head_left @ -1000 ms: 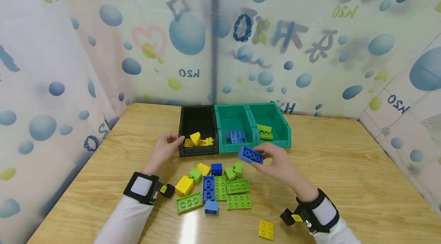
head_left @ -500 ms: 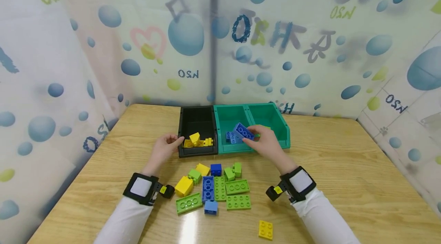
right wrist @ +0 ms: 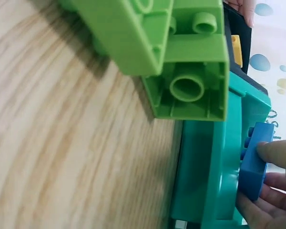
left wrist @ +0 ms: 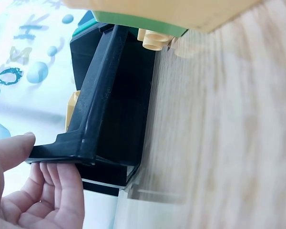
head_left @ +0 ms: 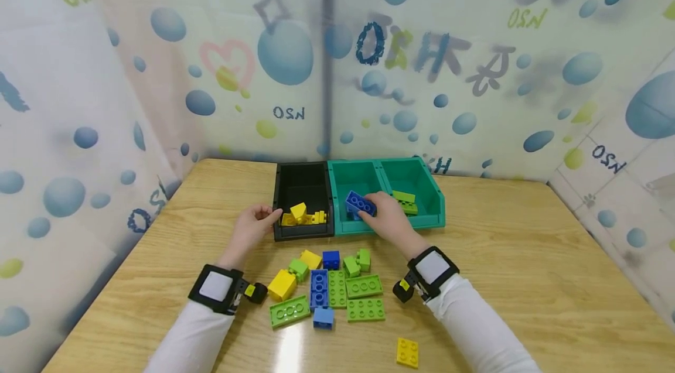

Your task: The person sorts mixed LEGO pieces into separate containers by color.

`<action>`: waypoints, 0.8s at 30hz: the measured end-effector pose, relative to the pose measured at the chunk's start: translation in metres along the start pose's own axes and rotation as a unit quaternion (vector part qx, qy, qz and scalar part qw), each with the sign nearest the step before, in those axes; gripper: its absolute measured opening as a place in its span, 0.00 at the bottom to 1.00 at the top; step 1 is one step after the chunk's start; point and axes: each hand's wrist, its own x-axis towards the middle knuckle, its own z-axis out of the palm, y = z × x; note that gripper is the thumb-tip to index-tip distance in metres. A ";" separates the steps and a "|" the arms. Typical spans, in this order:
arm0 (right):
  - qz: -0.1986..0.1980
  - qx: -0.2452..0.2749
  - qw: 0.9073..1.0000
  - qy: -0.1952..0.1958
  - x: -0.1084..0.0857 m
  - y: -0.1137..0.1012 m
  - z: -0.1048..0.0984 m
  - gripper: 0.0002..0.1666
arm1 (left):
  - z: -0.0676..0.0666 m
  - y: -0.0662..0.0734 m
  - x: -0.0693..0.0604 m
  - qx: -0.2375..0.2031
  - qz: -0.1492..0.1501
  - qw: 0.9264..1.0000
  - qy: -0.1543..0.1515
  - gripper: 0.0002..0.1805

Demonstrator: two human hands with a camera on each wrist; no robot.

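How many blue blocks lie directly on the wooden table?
3: a long blue block in the middle, a dark blue block behind it, and a light blue block in front. More could be hidden.

Wears long white sleeves (head_left: 187, 335), wrinkled near the right cuff (head_left: 449, 295), and, at left and right alike, a black wrist strap (head_left: 213, 304) bearing a pale square panel (head_left: 216, 284), plus a small black camera (head_left: 259, 293) marked in yellow.
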 end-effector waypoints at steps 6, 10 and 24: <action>0.008 -0.011 1.000 -0.002 0.003 0.000 0.005 0.25 | 0.000 0.001 0.000 -0.007 -0.004 1.000 0.006 0.16; 0.010 -0.022 1.000 -0.007 0.006 0.000 0.010 0.25 | 0.000 0.002 -0.002 -0.001 -0.004 1.000 0.002 0.17; -0.003 -0.085 0.996 -0.028 0.007 -0.007 0.017 0.10 | 0.000 0.002 -0.002 0.011 0.003 1.000 0.000 0.17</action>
